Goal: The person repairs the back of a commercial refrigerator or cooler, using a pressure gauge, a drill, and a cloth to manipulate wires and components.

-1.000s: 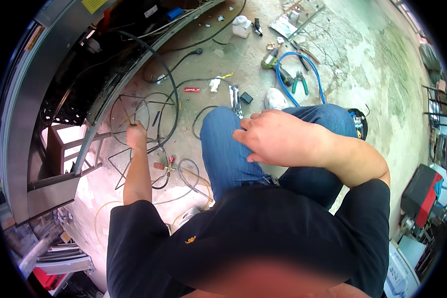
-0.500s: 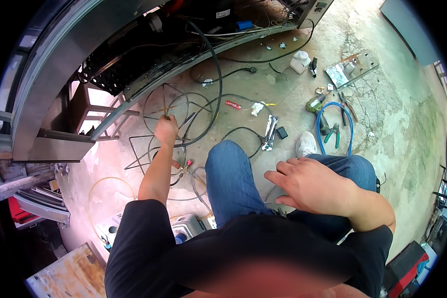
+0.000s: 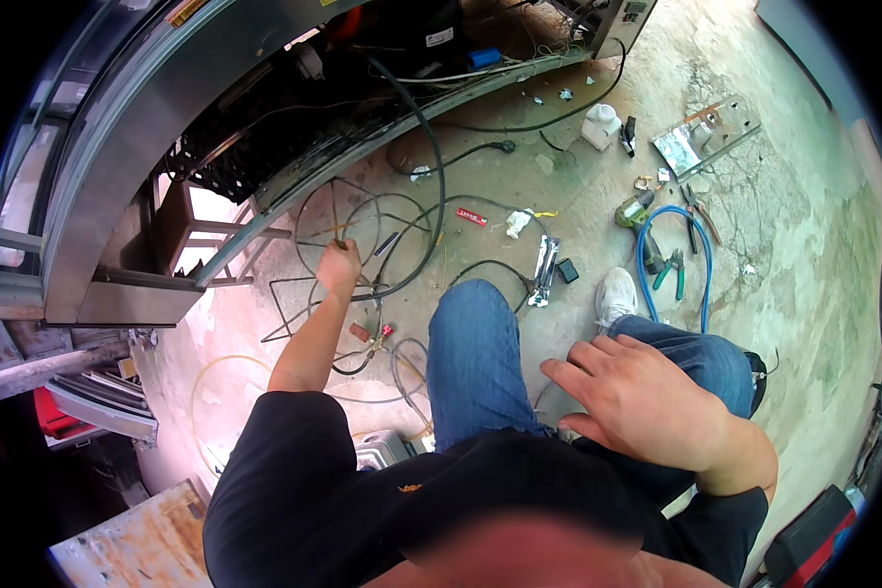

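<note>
Gripping wire frame (image 3: 338, 220), left hand (image 3: 338, 267)

left hand's (image 3: 338, 267) grasp unclear, floor tools (image 3: 691, 220) tiny

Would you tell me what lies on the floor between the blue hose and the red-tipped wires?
In the head view, a white shoe and the jeans-clad knee.

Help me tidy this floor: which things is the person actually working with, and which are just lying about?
In use:
left hand gripping the wire frame
thick black cable beside it
right hand resting on the jeans

Lying about:
blue hose
green-handled pliers
white bottle
metal plate
</note>
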`<state>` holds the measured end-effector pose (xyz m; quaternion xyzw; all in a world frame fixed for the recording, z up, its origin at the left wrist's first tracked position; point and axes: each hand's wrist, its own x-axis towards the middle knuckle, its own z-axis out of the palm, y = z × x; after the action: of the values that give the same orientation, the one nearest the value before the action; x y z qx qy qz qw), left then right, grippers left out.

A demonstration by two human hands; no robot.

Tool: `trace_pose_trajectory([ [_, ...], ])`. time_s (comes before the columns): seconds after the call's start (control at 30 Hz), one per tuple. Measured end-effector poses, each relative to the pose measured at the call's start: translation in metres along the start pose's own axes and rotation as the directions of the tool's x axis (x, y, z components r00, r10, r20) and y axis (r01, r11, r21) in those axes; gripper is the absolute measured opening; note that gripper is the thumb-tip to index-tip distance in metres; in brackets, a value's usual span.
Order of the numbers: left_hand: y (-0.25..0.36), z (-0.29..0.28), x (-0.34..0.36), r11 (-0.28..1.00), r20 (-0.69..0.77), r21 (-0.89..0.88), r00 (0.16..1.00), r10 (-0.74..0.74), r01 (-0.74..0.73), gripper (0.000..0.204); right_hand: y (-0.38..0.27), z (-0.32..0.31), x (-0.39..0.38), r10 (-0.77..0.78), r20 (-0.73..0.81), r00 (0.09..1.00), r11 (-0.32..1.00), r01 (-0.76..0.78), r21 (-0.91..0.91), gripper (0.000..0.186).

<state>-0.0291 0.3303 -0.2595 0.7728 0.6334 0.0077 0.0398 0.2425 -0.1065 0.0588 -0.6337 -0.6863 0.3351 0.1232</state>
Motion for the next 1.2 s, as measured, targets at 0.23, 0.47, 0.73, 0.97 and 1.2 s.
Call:
trace_pose_trajectory([
  [0.23, 0.000, -0.003, 0.000, 0.999, 0.065, -0.041, 0.998, -0.005, 0.008, 0.046, -0.001, 0.001, -0.010, 0.025, -0.023, 0.999, 0.999, -0.024, 0.029, 0.050],
  [0.47, -0.001, -0.003, 0.001, 1.000, 0.073, -0.012, 0.997, -0.011, 0.012, 0.047, 0.003, 0.003, -0.012, 0.001, -0.104, 0.995, 1.000, -0.004, -0.029, 0.036],
  [0.73, 0.003, -0.006, 0.001, 1.000, 0.071, -0.005, 0.997, -0.008, 0.008, 0.047, 0.019, 0.006, -0.007, 0.030, -0.144, 0.989, 0.995, -0.043, -0.086, 0.036],
  [0.97, 0.005, -0.009, -0.001, 0.999, 0.079, -0.031, 0.997, -0.006, 0.008, 0.046, 0.029, 0.006, -0.003, 0.074, -0.119, 0.990, 0.994, -0.082, -0.072, 0.038],
  [1.2, 0.000, -0.004, 0.002, 1.000, 0.083, -0.027, 0.996, 0.013, -0.010, 0.047, 0.028, 0.006, -0.003, 0.089, -0.117, 0.989, 0.994, -0.096, -0.059, 0.036],
])
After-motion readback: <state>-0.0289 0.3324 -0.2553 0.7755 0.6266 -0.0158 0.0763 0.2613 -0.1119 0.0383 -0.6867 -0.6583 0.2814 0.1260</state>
